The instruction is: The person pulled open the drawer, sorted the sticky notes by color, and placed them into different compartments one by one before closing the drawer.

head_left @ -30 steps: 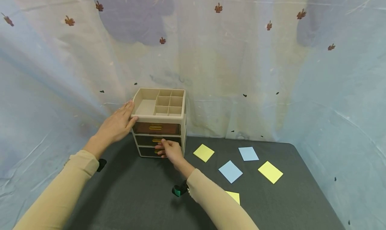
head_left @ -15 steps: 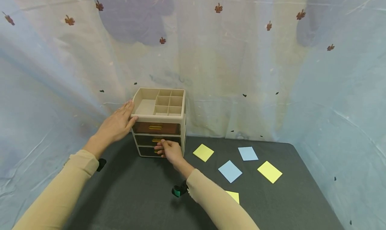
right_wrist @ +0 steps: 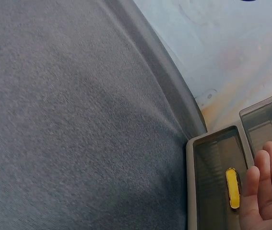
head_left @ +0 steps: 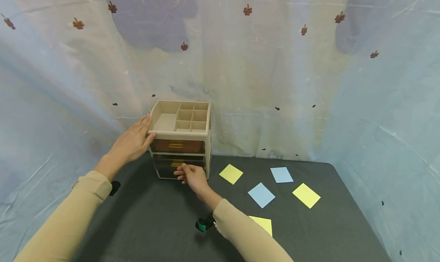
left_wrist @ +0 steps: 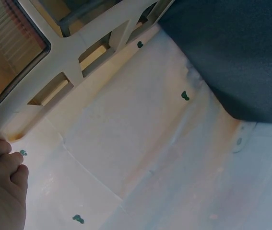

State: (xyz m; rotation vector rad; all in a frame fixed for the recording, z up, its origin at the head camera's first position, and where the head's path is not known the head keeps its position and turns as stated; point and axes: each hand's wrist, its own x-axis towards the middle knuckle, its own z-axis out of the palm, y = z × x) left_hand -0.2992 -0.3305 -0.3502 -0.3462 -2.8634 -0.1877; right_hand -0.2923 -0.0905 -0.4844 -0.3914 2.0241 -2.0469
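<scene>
A beige desktop organizer [head_left: 178, 135] with dark translucent drawers and gold handles stands at the back of the table. My left hand [head_left: 131, 141] rests on its upper left side, the thumb at the front corner. In the left wrist view, curled fingers [left_wrist: 4, 160] touch the organizer's edge. My right hand [head_left: 194, 178] pinches the gold handle [head_left: 176, 164] of the middle drawer [head_left: 163, 163], which is partly pulled out. From the head view, that drawer hides most of the bottom one. The right wrist view shows the bottom drawer [right_wrist: 215, 163] closed, beside the right fingers.
Yellow sticky notes [head_left: 231, 174] and blue sticky notes [head_left: 261, 195] lie on the dark table right of the organizer. Another yellow note [head_left: 262, 224] is partly covered by the right sleeve [head_left: 249, 231]. A patterned curtain [head_left: 247, 82] hangs behind.
The middle drawer has come out toward me, with my right hand moving slightly down and nearer along with its handle. My left hand has stayed on the organizer's side.
</scene>
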